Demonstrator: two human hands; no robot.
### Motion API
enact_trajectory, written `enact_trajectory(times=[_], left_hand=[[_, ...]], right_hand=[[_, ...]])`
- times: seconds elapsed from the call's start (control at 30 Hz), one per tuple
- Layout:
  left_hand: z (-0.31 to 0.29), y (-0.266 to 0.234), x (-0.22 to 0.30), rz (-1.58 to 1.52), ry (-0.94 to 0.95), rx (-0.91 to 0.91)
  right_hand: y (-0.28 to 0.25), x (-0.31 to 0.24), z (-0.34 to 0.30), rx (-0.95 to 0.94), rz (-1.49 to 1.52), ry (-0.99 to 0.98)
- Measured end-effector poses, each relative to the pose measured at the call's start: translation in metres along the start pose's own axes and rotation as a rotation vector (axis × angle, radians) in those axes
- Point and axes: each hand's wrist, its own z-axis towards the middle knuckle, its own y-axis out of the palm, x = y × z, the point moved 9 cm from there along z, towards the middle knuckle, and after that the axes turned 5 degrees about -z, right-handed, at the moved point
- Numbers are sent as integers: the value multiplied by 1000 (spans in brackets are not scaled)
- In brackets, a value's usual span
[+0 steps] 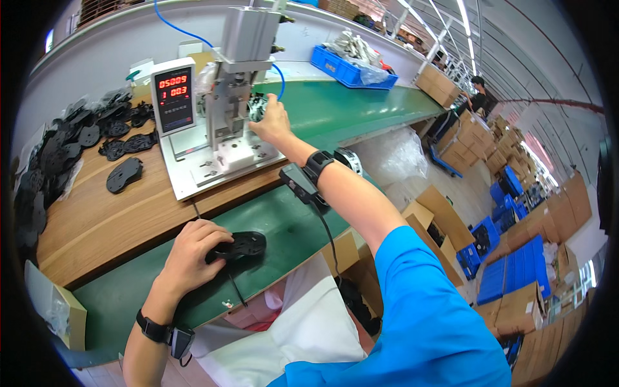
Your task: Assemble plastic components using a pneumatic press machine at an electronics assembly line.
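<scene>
One black, rounded, moulded plastic part [248, 244] sits at the near green tabletop [290, 213], its left end grasped between the thumb and curled fingers of the left hand [192, 253]. The right hand [273, 124] reaches farther off, to the right side of a tall silver metal press [248, 35], its fingers bent beside a small heap of dark and silvery pieces [257, 106]; whether they grip one, I cannot tell.

A white block [235, 156] sits on the flat silver base plate [187, 184] of the press, and a white box-shaped counter with a red lit display [174, 97] stands at its left. Farther left, a large pile of black plastic parts [64, 145] covers the edge of the brown wooden tabletop [97, 219], with a single black plastic piece [124, 175] lying between pile and press. At the far right, a blue plastic crate [342, 72] holds whitish bagged material [358, 48].
</scene>
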Motion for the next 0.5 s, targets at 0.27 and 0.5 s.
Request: enact_trajectory(times=[0.27,0.5], left_hand=[[-5,-4,7,71,-16,104],[7,-6,22,186,70,165]], right_hand=[[-111,-12,-105,234,458,-309],[-226,191,-378,681,-153,28]])
